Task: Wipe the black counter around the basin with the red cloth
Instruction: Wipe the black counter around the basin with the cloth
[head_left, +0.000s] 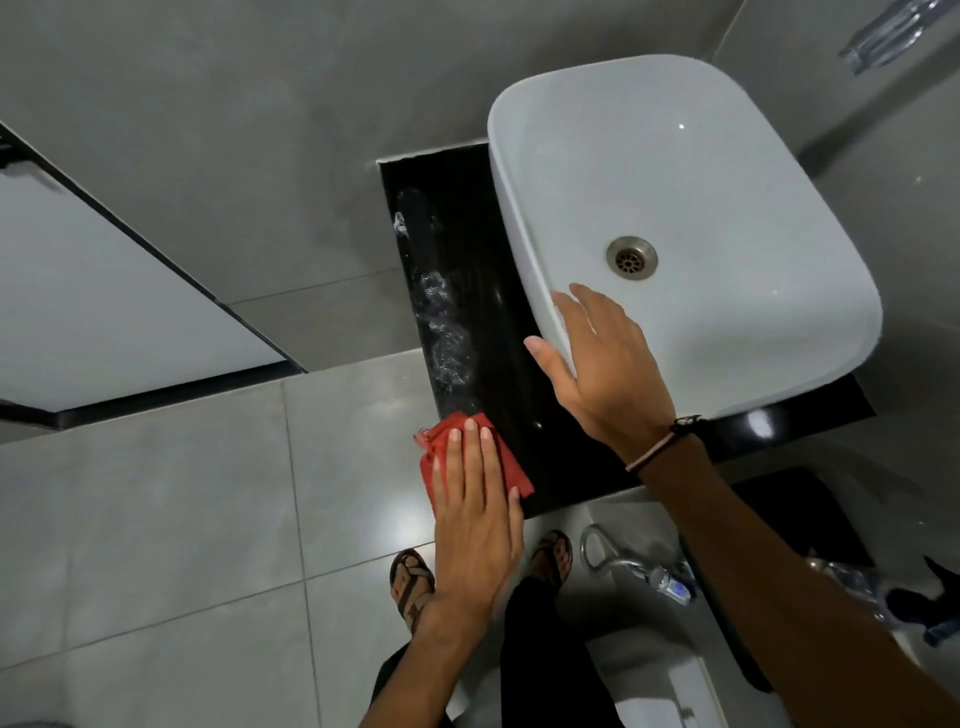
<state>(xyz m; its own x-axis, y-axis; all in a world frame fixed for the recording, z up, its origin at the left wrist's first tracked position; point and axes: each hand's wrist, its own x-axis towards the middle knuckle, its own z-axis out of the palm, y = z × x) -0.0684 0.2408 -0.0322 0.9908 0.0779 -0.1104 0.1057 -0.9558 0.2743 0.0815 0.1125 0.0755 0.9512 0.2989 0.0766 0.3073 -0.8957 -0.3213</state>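
A glossy black counter (467, 218) runs along the left and near side of a white basin (727, 171) with a metal drain (631, 257). Wet streaks (441, 322) lie along the counter's left strip. A red cloth (511, 470) sits at the counter's near left corner, pressed flat under my left hand (475, 499), whose fingers are stretched out over it. My right hand (597, 374) rests with spread fingers on the basin's near left rim, holding nothing.
Grey floor tiles (182, 519) spread to the left below the counter. My sandalled feet (413, 582) stand under the counter edge. A chrome hose and a small bottle (670, 584) lie below. A white door panel (104, 291) is at the left.
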